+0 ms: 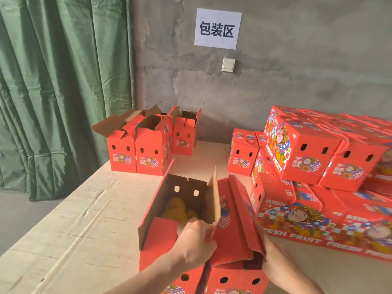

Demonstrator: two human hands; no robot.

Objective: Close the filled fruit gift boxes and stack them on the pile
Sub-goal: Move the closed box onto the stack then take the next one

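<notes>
A red fruit gift box [161, 211] stands open in front of me, with orange fruit [175, 209] inside. My left hand [194, 242] grips its near end flap at the box's right corner, fingers curled over the edge. A second red box [233, 274] sits right beside it, its long red lid flap [235, 221] raised and tilted. My right hand [270, 257] holds that flap's near right edge; most of the hand is hidden behind it. The pile of closed red boxes [314, 158] with rope handles rises at the right.
Three open red boxes [146, 145] stand at the far left of the wooden table [84, 219]. Behind is a bare concrete wall with a paper sign [217, 28] and a switch. A green curtain [59, 81] hangs at the left beyond the table's left edge.
</notes>
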